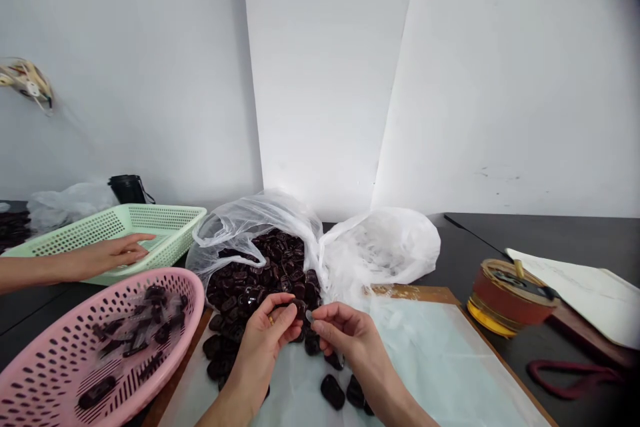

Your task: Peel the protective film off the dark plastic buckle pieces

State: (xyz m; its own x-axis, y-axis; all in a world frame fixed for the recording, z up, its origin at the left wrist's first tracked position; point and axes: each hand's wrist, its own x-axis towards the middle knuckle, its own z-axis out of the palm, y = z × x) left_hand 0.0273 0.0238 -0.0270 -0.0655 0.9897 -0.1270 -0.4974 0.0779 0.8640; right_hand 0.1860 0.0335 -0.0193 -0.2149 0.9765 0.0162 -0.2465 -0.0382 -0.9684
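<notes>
Between the thumb and forefinger of my left hand (270, 330) is a dark brown, glossy oblong piece (301, 309). My right hand (350, 333) pinches a small pale grey, roundish bit (309, 315) right beside that piece; whether the two touch I cannot tell. Behind my hands, a clear plastic bag (260, 210) lies open with a heap of similar dark pieces (280, 257) spilling out. Several loose dark pieces (333, 391) rest on the pale sheet (440, 347) under my hands. A white bag (395, 247) with small clear plastic bits stands at the right of the heap.
At left is a pink perforated basket (193, 287) with wrapped dark pieces. Another person's hand (115, 255) reaches into a green basket (165, 213). A black cup (127, 189) stands behind. On the right are a tape roll (510, 297), scissors (565, 373) and an open notebook (590, 293).
</notes>
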